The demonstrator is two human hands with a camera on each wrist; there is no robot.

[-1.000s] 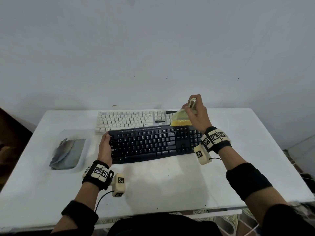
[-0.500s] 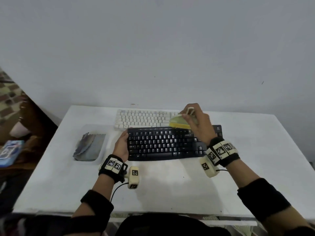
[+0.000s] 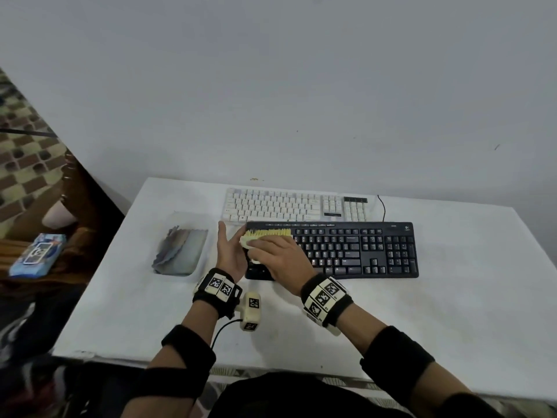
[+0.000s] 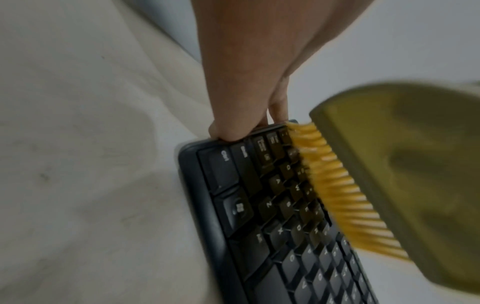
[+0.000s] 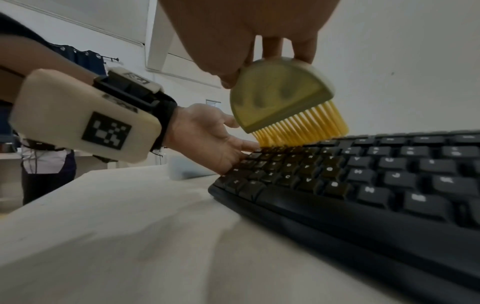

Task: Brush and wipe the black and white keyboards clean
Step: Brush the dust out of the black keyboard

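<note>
The black keyboard [image 3: 346, 251] lies on the white table [image 3: 452, 312], with the white keyboard [image 3: 289, 205] right behind it. My right hand [image 3: 280, 256] grips a yellow-bristled brush [image 3: 266, 234] by its pale rounded back. Its bristles [image 5: 303, 127] rest on the far-left keys of the black keyboard [image 5: 363, 174]. My left hand [image 3: 229, 254] is flat and open, its fingers [image 4: 233, 127] pressed against the left end of the black keyboard [image 4: 259, 236]. The brush [image 4: 389, 164] is blurred in the left wrist view.
A clear tray [image 3: 197, 268] holding a grey cloth [image 3: 177, 250] sits left of the keyboards, close to my left hand. A black cable [image 3: 382, 208] runs from the white keyboard's right end. A blue packet [image 3: 37, 253] lies off the table at left. The wall stands just behind.
My right hand has swept the brush from the far right part of the black keyboard to its left end. The left hand stays at the keyboard's left edge. The head view has shifted.
</note>
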